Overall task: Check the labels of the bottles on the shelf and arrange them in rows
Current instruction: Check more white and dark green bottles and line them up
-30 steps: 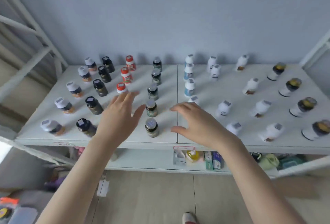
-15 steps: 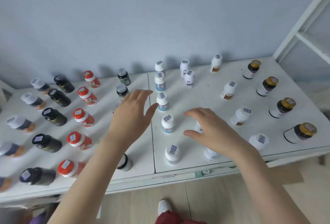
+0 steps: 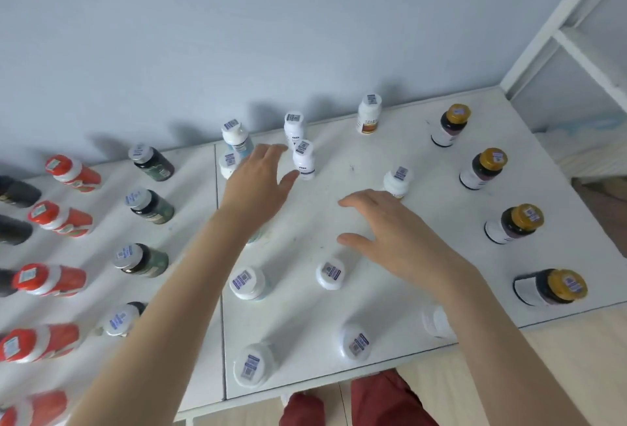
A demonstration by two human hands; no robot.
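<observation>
Ideally, with left hand (image 3: 258, 184) and right hand (image 3: 400, 239) both open and empty over the shelf (image 3: 359, 161), the left grips the far white bottle (image 3: 304, 161) beside its thumb by the body, sparing its neighbours.

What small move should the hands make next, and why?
Probably the left hand should close round the white bottle just beside its thumb and lift it to read the label. Both that hand and the right hand are open and hold nothing, and this bottle stands very close to the bottle behind it, with a wide bare stretch of shelf in front of it.
</observation>
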